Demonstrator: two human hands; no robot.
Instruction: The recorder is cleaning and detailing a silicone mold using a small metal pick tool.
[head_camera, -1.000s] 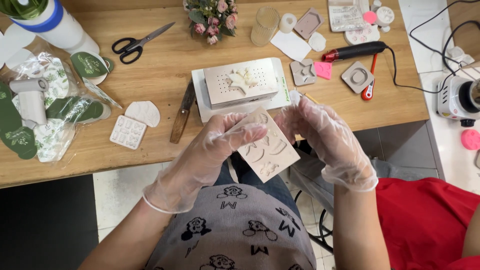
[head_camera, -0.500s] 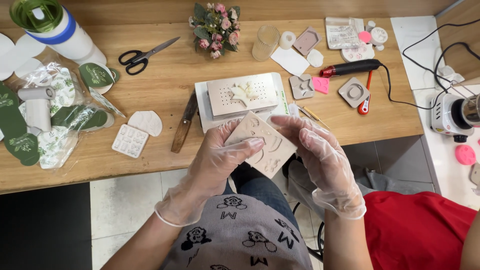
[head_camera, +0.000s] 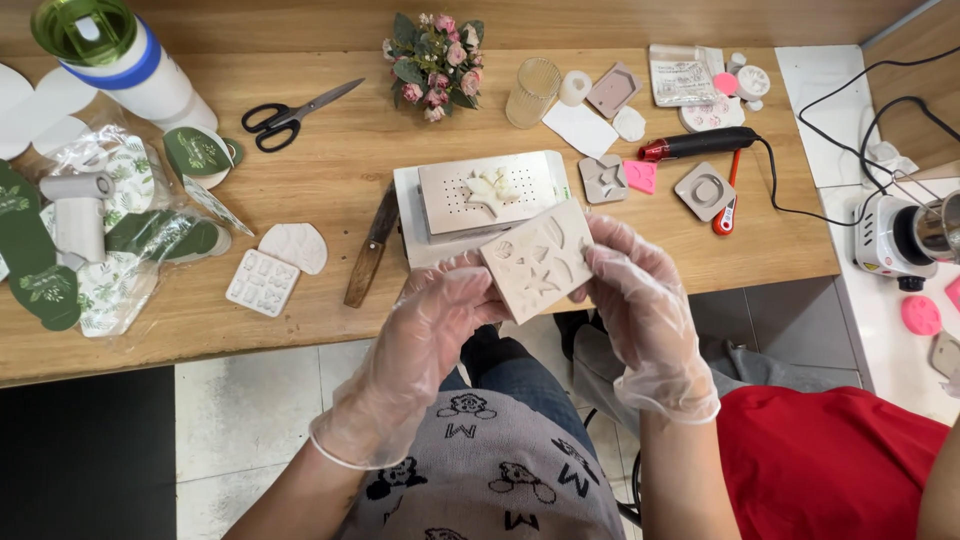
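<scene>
Both my hands wear clear plastic gloves and hold a beige square silicone mould (head_camera: 535, 260) with shell and starfish cavities, tilted, at the table's front edge. My left hand (head_camera: 435, 335) grips its lower left side, and my right hand (head_camera: 635, 300) grips its right edge. Just behind the mould on the wooden table (head_camera: 330, 160) lies a white perforated tray (head_camera: 487, 195) with a pale star-shaped cast on it.
A wooden-handled knife (head_camera: 370, 250) lies left of the tray. Black scissors (head_camera: 290, 115), a small flower bunch (head_camera: 435, 65), a white mould (head_camera: 262, 282), several small moulds, a black-and-red tool (head_camera: 700, 145) with cord and bagged green cards (head_camera: 100, 240) lie about. A small hotplate (head_camera: 900, 235) stands right.
My hands have lifted the mould up and forward from my lap to the table's front edge. The view has shifted a little.
</scene>
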